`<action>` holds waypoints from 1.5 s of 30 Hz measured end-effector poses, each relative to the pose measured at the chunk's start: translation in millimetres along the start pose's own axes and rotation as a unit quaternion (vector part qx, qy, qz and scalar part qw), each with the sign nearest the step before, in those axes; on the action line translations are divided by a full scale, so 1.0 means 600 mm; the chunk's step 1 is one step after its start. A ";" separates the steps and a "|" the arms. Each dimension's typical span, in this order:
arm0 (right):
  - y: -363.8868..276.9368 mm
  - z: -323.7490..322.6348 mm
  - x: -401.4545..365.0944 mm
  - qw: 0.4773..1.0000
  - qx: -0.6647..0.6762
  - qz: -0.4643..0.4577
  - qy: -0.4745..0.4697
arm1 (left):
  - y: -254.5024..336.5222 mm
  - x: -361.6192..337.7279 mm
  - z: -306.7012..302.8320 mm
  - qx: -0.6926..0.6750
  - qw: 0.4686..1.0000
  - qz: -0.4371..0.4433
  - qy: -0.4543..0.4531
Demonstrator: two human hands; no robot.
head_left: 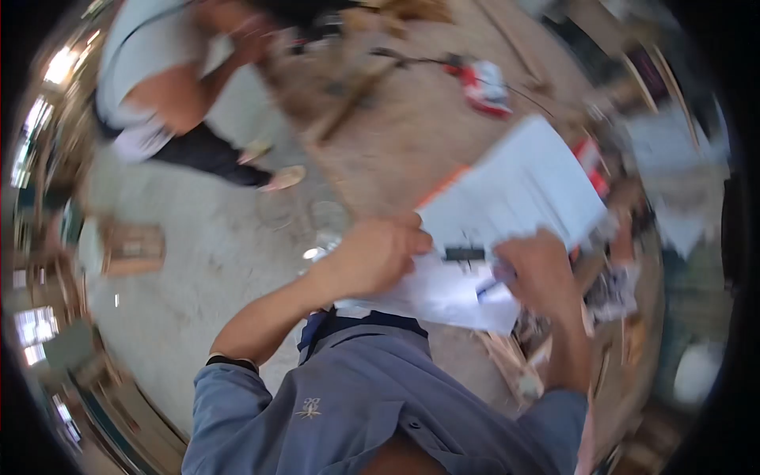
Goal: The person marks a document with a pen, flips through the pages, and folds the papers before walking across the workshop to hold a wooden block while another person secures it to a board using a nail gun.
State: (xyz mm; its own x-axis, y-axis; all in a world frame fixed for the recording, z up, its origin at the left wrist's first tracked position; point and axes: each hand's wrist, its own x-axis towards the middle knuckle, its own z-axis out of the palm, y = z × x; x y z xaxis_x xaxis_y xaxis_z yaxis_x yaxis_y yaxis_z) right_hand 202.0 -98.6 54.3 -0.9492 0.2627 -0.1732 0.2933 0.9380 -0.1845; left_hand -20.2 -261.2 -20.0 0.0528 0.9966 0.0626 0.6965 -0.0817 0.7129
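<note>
Paper sheets [514,190] spread across the centre right of the frame, reaching between the 2 hands. The left hand [384,253] curls its fingers at their left edge; whether they grip, I cannot tell. The right hand [538,273], over their right side, grips a dark pen [488,290].

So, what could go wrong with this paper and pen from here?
The paper might slip under the pen, since the left hand is near just one edge. The right hand works close to wood pieces, so its forearm could perhaps brush them.
</note>
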 end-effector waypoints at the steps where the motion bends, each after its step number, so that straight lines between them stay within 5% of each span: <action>1: -0.042 0.012 0.015 0.999 0.028 -0.044 -0.001 | -0.012 -0.058 -0.011 -0.005 1.000 -0.009 0.017; 8: -0.411 0.157 0.186 0.963 0.080 -0.258 0.016 | -0.137 -0.469 -0.037 0.060 0.980 -0.174 0.080; 10: -0.497 0.201 0.241 0.959 0.042 -0.277 -0.036 | -0.171 -0.573 -0.040 0.053 0.957 -0.274 0.077; 16: -0.784 0.290 0.428 0.945 0.098 -0.281 -0.139 | -0.263 -0.853 -0.109 0.212 0.884 -0.353 0.221; 18: -0.869 0.308 0.492 0.945 0.078 -0.233 -0.215 | -0.304 -0.906 -0.169 0.222 0.881 -0.384 0.162; 19: -0.892 0.321 0.523 0.924 0.165 -0.314 -0.142 | -0.322 -0.920 -0.201 0.238 0.874 -0.390 0.164; 22: -0.993 0.352 0.647 0.911 0.168 -0.364 -0.098 | -0.402 -0.968 -0.292 0.247 0.867 -0.401 0.163; 25: -1.088 0.349 0.789 0.921 0.187 -0.301 -0.162 | -0.522 -1.024 -0.375 0.243 0.863 -0.407 0.175; 29: -1.181 0.397 1.019 0.893 0.161 -0.361 -0.215 | -0.663 -1.086 -0.528 0.222 0.839 -0.479 0.131; 32: -1.272 0.365 1.160 0.904 0.151 -0.366 -0.164 | -0.762 -1.121 -0.629 0.301 0.803 -0.445 0.259; 36: -1.347 0.340 1.337 0.945 0.175 -0.252 -0.116 | -0.828 -1.115 -0.804 0.266 0.715 -0.397 0.510; 38: -1.360 0.367 1.442 0.956 0.213 -0.186 -0.074 | -0.934 -1.136 -0.855 0.145 0.733 -0.363 0.557; 41: -1.391 0.389 1.614 0.964 0.257 -0.053 -0.041 | -1.160 -1.164 -0.909 -0.171 0.755 -0.367 0.516; 45: -1.472 0.376 1.862 0.948 0.314 0.044 0.032 | -1.395 -1.130 -1.082 -0.299 0.829 -0.234 0.411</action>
State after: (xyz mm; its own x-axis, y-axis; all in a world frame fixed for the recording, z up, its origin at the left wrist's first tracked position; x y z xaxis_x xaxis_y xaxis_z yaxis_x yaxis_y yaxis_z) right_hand -1091.7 -684.2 -194.6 -0.9171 0.3653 -0.1597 0.3627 0.5980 -0.7147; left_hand -1103.4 -872.6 -205.8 -0.7990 0.6001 -0.0384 0.0115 0.0792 0.9968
